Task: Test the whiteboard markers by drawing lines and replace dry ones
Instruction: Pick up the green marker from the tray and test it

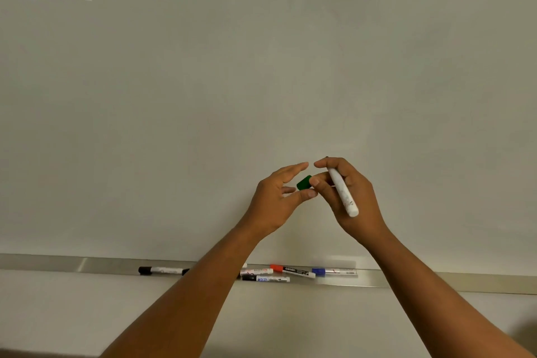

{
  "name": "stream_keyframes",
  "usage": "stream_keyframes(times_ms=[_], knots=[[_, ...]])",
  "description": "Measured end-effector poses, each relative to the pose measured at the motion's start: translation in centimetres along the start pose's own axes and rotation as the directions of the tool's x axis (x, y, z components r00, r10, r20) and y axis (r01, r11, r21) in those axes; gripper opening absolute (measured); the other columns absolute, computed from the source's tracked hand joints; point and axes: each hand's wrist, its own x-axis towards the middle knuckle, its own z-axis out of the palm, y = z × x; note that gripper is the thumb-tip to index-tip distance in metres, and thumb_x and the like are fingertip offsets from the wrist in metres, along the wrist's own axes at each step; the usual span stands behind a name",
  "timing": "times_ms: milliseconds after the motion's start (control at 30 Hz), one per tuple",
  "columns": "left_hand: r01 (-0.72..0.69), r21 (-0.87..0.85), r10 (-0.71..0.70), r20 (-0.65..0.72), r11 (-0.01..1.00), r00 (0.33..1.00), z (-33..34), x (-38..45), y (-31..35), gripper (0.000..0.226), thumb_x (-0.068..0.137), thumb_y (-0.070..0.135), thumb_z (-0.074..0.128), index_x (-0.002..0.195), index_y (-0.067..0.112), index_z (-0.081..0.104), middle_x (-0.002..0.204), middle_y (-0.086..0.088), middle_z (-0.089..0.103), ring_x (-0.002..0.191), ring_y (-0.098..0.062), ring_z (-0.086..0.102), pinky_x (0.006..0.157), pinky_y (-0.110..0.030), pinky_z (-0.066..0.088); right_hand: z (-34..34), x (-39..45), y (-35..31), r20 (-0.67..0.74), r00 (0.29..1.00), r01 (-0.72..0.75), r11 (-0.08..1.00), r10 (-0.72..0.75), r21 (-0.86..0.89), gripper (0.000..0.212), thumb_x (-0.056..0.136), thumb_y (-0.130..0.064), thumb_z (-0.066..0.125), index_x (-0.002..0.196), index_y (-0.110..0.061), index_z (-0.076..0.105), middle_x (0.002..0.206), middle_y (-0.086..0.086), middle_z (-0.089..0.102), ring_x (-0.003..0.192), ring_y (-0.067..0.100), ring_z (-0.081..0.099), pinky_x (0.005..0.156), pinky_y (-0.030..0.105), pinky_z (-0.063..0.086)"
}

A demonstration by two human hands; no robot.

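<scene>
Tip of white marker [343,192] hidden behind right hand [353,197], curled round the scuffed barrel before whiteboard [261,67]. Green cap [304,182] pinched by left hand [279,200]. 1 marker on tray [58,264] partly covered by forearm.

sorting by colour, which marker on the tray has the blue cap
The blue-capped marker is the one at the far right end of the tray, just right of the red-capped marker. The other caps visible there are black.
</scene>
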Motion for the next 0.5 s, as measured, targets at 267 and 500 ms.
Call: stream_keyframes(times_ms=[267,500], knots=[[-0.136,0.378,0.114,0.081,0.916,0.990,-2.1,2.4,1.7,0.074,0.088,0.027,0.073,0.153,0.028,0.037,0.155,0.002,0.036,0.148,-0.010,0.020,0.117,-0.034,0.033,0.8,1.8,-1.2,0.033,0.951,0.305,0.911,-0.308,-0.278,0.031,0.090,-0.046,0.060,0.114,-0.027,0.065,0.096,0.004,0.072,0.087,0.022,0.068,0.079,0.037,0.058],[-0.325,0.549,0.319,0.109,0.770,0.941,-3.3,4.8,3.6,0.055,0.085,0.019,0.068,0.139,0.016,0.056,0.153,0.002,0.045,0.152,-0.019,0.013,0.117,-0.049,0.034,0.6,3.8,-2.7,0.041,0.882,0.447,0.809,-0.469,-0.382,0.021,0.090,-0.037,0.068,0.108,-0.028,0.062,0.090,0.001,0.071,0.083,0.020,0.064,0.067,0.040,0.058]])
